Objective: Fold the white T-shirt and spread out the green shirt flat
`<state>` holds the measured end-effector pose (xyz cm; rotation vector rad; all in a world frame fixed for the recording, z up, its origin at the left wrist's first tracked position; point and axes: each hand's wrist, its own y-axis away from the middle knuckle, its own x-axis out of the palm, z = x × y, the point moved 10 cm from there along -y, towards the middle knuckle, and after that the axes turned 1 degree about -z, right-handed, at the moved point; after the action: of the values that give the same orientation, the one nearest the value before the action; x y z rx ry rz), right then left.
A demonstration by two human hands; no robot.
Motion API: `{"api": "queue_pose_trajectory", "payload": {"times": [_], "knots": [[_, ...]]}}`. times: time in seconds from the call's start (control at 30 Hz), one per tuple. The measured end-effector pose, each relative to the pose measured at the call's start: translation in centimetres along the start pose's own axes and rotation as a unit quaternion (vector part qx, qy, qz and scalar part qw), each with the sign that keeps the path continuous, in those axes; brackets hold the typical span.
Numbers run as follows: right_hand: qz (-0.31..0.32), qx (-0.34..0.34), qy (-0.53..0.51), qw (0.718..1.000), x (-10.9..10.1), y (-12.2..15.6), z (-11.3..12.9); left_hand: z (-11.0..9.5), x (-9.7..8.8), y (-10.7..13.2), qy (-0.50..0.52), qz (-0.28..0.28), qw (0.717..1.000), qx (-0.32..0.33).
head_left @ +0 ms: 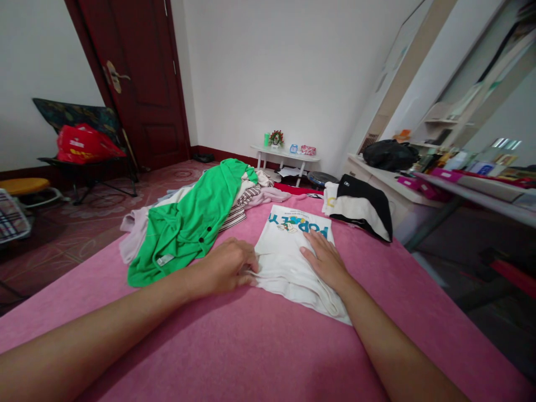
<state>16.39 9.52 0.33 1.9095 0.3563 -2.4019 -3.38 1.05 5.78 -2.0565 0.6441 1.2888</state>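
A white T-shirt (pixel 288 262) with a colourful cartoon and letter print lies folded on the pink bed cover (pixel 234 346). My left hand (pixel 234 259) is closed, its thumb and fingers pinching the shirt's left edge. With fingers stretched out, my right hand (pixel 324 258) rests flat on the shirt's right side, beside the print. The shirt's near end shows several stacked folds. Just left of my left hand is a heap of clothes, with a green buttoned garment (pixel 184 223) on top.
Black and white folded clothes (pixel 360 206) lie at the bed's far right. Behind the bed stands a low white table (pixel 285 153) with small items. A folding chair (pixel 87 114) holds a red bag (pixel 86 144) near the dark red door (pixel 138 72). A cluttered dresser (pixel 377 187) stands right.
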Motion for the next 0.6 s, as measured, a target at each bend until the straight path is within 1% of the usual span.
{"api": "queue_pose_trajectory", "payload": {"times": [0.13,0.33,0.4,0.5,0.6], "knots": [[-0.002,-0.002,-0.001,1.0,-0.3,0.1,0.2,-0.3,0.5,0.0,-0.013,0.019,1.0,0.004],[0.004,0.0,-0.002,1.0,-0.1,0.1,0.1,-1.6,0.2,0.0,-0.096,0.026,0.995,0.022],[0.0,-0.003,-0.003,1.0,-0.1,0.1,0.1,-1.7,0.2,-0.1,-0.113,0.031,0.993,0.023],[-0.004,-0.006,-0.006,1.0,0.0,0.1,0.0,-1.1,0.2,-0.1,-0.116,0.026,0.993,0.008],[-0.002,-0.005,-0.008,1.0,-0.1,0.1,0.0,0.2,0.4,-0.1,-0.1,0.012,0.995,-0.013]]}}
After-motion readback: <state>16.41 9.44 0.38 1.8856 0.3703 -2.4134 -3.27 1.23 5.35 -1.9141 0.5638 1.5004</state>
